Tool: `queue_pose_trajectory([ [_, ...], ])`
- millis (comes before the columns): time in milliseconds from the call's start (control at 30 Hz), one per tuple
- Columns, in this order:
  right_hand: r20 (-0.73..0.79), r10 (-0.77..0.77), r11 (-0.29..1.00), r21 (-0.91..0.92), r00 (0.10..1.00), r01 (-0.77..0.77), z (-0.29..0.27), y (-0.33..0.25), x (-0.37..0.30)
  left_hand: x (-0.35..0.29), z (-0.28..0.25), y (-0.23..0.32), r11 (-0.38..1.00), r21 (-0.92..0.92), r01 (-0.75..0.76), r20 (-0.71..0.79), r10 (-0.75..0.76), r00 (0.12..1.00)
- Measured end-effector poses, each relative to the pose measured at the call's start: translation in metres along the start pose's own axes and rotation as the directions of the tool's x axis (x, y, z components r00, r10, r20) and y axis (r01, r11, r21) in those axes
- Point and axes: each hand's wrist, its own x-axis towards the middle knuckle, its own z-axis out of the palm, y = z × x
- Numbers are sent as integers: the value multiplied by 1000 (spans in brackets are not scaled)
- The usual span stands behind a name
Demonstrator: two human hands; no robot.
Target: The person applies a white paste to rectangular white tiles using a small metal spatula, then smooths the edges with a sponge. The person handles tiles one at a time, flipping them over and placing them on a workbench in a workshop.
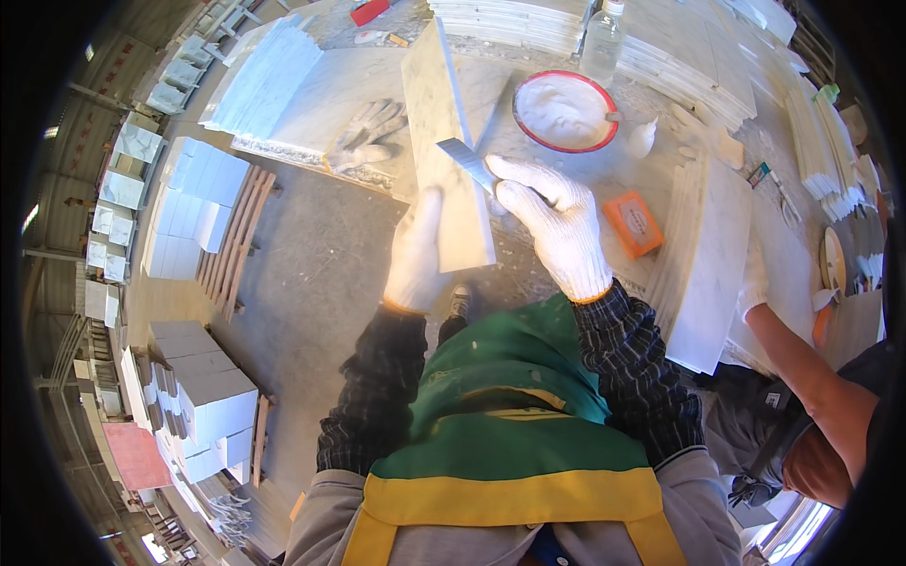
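My left hand (pixel 415 250), in a white knit glove, grips the left edge of a long pale marble tile (pixel 439 123) near its lower end. The tile stands tilted, its far end by the worktable. In my gloved right hand (pixel 562 222) a putty knife (pixel 462 160) is pinched between thumb and fingers. Its flat metal blade points up and left over the tile's face; whether it touches cannot be told. Beyond my right hand sits a red-rimmed bowl (pixel 566 148) of white paste. An orange box (pixel 632 224) lies right of that hand.
Loose gloves (pixel 366 137) lie on the worktable, with a tile stack (pixel 269 80) at its left. A clear bottle (pixel 602 47) stands behind the bowl. More tiles (pixel 703 264) lean at right, beside a co-worker's arm (pixel 802 363). Pallets of blocks (pixel 203 387) occupy the left floor.
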Motion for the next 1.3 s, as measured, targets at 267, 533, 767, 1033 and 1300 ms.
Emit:
queue_pose_trajectory([
  [267,164,279,943,140,946,-302,-13,5,-52,7,-9,-6,998,-68,12,-35,-15,999],
  [533,28,248,935,255,968,-247,-38,17,-72,15,-10,-3,997,27,-77,-142,80,987],
  [767,1,384,816,467,923,-339,-39,4,-71,-1,-12,3,916,205,-344,-354,397,847],
  [1033,10,206,791,587,979,-172,-23,17,-69,-26,-21,20,992,15,-126,44,126,991],
  [1300,-140,89,962,268,986,-49,-16,35,-78,-34,-12,-3,491,822,-288,23,477,879],
])
